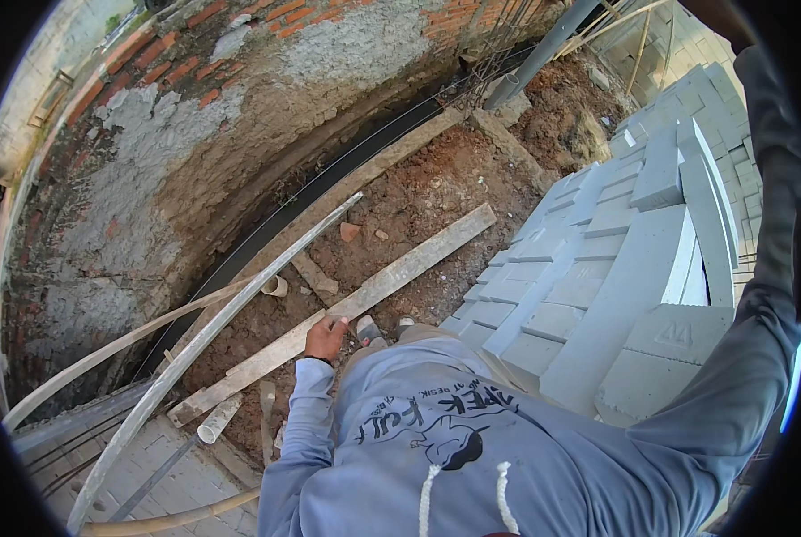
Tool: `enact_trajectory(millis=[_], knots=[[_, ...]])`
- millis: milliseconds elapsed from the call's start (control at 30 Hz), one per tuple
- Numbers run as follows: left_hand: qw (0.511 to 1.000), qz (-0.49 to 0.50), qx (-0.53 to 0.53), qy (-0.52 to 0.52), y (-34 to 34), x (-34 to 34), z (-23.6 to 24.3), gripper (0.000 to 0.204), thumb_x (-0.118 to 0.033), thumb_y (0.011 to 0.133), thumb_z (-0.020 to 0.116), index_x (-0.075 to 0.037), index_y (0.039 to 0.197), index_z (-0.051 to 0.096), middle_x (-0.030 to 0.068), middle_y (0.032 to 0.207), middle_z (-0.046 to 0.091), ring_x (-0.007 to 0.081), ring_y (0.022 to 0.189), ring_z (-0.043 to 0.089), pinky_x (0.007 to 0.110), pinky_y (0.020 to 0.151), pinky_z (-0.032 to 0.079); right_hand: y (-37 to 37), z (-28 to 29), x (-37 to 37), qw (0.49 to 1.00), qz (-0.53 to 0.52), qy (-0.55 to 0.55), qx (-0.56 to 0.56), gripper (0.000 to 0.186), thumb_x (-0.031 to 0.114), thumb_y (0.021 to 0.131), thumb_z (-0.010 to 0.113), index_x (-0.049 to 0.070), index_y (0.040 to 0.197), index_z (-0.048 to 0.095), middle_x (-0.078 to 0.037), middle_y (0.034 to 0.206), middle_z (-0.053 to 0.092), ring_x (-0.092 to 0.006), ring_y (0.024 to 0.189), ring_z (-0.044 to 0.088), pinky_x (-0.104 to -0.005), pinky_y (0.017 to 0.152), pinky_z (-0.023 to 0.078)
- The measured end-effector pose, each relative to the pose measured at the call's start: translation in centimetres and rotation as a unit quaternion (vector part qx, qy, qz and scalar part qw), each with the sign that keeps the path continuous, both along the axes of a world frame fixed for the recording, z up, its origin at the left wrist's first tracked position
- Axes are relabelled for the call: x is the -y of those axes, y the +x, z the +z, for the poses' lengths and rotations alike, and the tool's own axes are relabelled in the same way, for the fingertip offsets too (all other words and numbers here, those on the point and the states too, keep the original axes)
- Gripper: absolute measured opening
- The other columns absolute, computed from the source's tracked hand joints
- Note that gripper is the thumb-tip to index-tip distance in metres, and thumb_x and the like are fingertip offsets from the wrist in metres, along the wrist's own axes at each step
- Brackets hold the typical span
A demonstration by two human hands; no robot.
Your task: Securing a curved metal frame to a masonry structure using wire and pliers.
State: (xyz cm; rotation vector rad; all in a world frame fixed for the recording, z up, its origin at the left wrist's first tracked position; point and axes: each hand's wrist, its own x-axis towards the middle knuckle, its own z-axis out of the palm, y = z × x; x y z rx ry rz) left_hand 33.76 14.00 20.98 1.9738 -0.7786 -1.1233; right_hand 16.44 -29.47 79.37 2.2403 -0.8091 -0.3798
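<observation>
My left hand hangs low in front of me with its fingers curled in; nothing shows sticking out of it. In the picture it overlaps the edge of a long weathered wooden plank; whether it touches the wood I cannot tell. The plank runs slantwise over the reddish soil, past my feet. My right arm is raised along the right side, and my right hand is a dark shape cut off at the upper rim, its fingers hidden. Beside that arm rises a large stack of pale grey blocks.
A long pale pole and a thinner strip cross at the left. Short pipe pieces lie by the plank. Beyond the soil, a dark trench runs below a rough brick wall. A grey pipe leans at the top.
</observation>
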Motion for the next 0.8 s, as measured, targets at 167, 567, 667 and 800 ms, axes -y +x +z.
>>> enact_trajectory(millis=[167, 567, 667, 800], knots=[[0.989, 0.133, -0.030, 0.064, -0.4, -7.1, -2.2, 0.037, -0.037, 0.086, 0.057, -0.003, 0.096, 0.067, 0.0153, 0.083, 0.068, 0.0258, 0.079, 0.065, 0.035, 0.072, 0.048, 1.8, -19.2, 8.4, 0.935, 0.152, 0.224, 0.229, 0.034, 0.027, 0.087, 0.055, -0.002, 0.104, 0.059, -0.020, 0.088, 0.065, -0.0332, 0.083, 0.063, -0.0399, 0.073, 0.048], [0.850, 0.506, -0.097, 0.114, -6.8, -14.3, -6.2, 0.033, -0.037, 0.084, 0.060, -0.005, 0.076, 0.066, 0.0102, 0.070, 0.064, 0.0210, 0.066, 0.059, 0.035, 0.064, 0.046, 4.2, -65.4, -11.2, 0.734, -0.181, 0.650, -0.076, 0.047, 0.043, 0.082, 0.059, 0.006, 0.111, 0.065, -0.015, 0.095, 0.067, -0.0312, 0.093, 0.063, -0.0389, 0.087, 0.045], [0.885, 0.445, -0.108, 0.088, -6.9, -13.1, -6.7, 0.032, -0.035, 0.086, 0.059, -0.005, 0.079, 0.065, 0.0034, 0.068, 0.061, 0.0127, 0.062, 0.054, 0.029, 0.058, 0.043, 6.3, -64.6, -15.0, 0.739, -0.088, 0.663, -0.082, 0.043, 0.037, 0.083, 0.061, 0.007, 0.114, 0.063, -0.011, 0.100, 0.067, -0.0220, 0.088, 0.064, -0.0338, 0.073, 0.050], [0.876, 0.467, -0.117, 0.035, -6.7, -14.9, -6.6, 0.029, -0.031, 0.086, 0.060, -0.003, 0.079, 0.064, 0.0034, 0.068, 0.060, 0.0128, 0.062, 0.053, 0.029, 0.057, 0.043, 10.0, -60.5, -17.3, 0.763, -0.044, 0.637, -0.104, 0.044, 0.036, 0.083, 0.062, 0.003, 0.111, 0.063, -0.015, 0.101, 0.067, -0.0245, 0.090, 0.064, -0.0353, 0.076, 0.049]])
